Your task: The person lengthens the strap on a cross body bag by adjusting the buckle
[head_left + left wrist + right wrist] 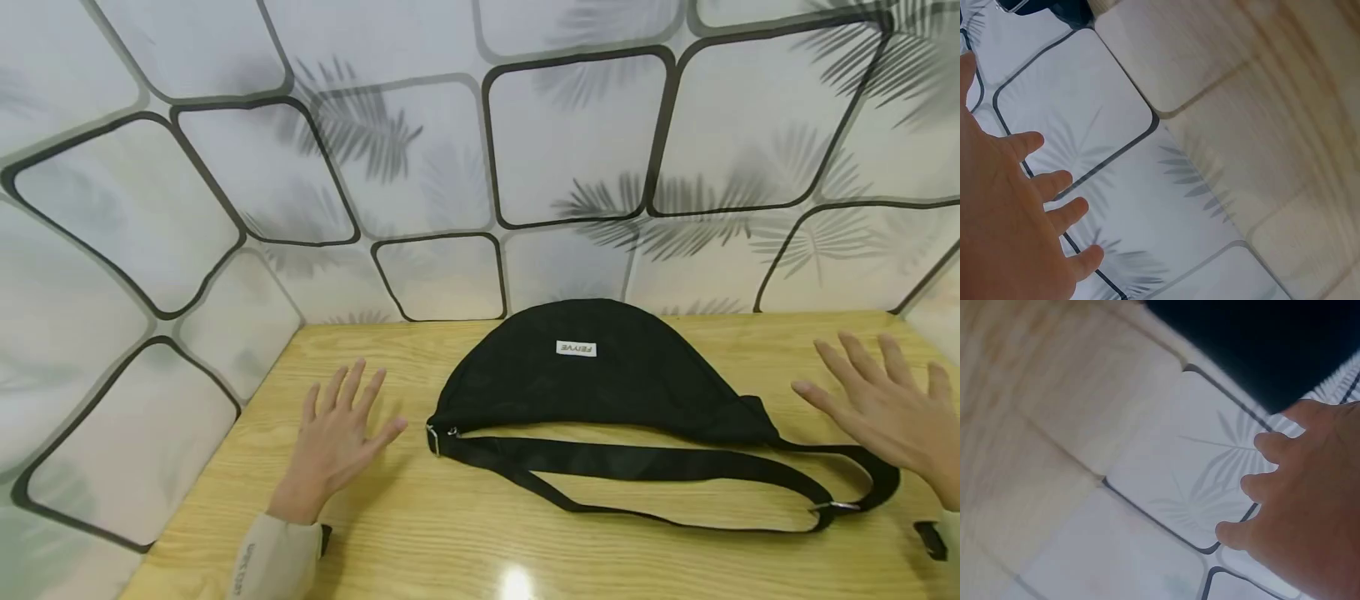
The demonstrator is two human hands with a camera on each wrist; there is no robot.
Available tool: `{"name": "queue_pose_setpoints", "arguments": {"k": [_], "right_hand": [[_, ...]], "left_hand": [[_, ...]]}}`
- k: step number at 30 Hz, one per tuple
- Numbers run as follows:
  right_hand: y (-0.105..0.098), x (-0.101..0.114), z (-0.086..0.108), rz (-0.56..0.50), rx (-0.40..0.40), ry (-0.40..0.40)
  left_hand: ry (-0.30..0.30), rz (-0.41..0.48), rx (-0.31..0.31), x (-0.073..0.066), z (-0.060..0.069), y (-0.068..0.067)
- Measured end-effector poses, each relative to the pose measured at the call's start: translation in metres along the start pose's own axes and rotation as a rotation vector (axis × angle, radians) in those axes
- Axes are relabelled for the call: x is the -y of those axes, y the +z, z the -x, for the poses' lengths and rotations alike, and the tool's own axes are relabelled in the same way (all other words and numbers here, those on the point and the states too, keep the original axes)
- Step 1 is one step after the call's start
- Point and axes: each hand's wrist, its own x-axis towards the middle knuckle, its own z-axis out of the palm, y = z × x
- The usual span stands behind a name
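Note:
A black waist bag (592,375) with a small white label lies on the wooden table, its curved side toward the wall. Its black strap (637,461) loops in front, with a metal ring at the left end and a metal slider at the right. To the left of the bag is the left hand (335,437), fingers spread, holding nothing; the left wrist view shows this hand (1016,206) too. Beyond the strap's right end, the right hand (892,408) has its fingers spread and empty. In the right wrist view, part of the black bag (1260,344) appears above the right hand (1310,494).
Behind and left of the wooden table (420,550) stands a pale wall covering (577,142) with dark rounded outlines and grey leaf prints. Light sleeves cover both forearms, and a black strap piece shows by each wrist.

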Motion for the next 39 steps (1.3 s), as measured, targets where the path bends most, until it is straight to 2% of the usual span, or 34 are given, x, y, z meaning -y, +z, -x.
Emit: {"name": "queue_pose_setpoints", "arguments": {"k": [6, 12, 18, 25, 32, 39], "right_hand": [[-0.012, 0.029, -0.005, -0.101, 0.0, -0.046], [-0.031, 0.07, -0.01, -0.195, -0.009, -0.125], [-0.034, 0.109, -0.012, -0.346, 0.05, -0.204], [-0.031, 0.145, -0.015, -0.466, 0.13, -0.29], [-0.033, 0.168, -0.019, -0.539, 0.159, -0.338], [-0.032, 0.199, -0.024, -0.62, 0.229, -0.4]], "left_hand": [[0.086, -0.021, -0.011, -0.006, -0.004, -0.006], [0.161, 0.073, -0.025, -0.016, -0.01, -0.008], [0.128, 0.167, 0.046, -0.018, -0.009, -0.01], [0.099, 0.262, 0.121, -0.018, -0.006, -0.01], [0.131, 0.392, 0.181, -0.026, -0.01, -0.007], [0.141, 0.464, 0.227, -0.022, -0.014, -0.012]]}}
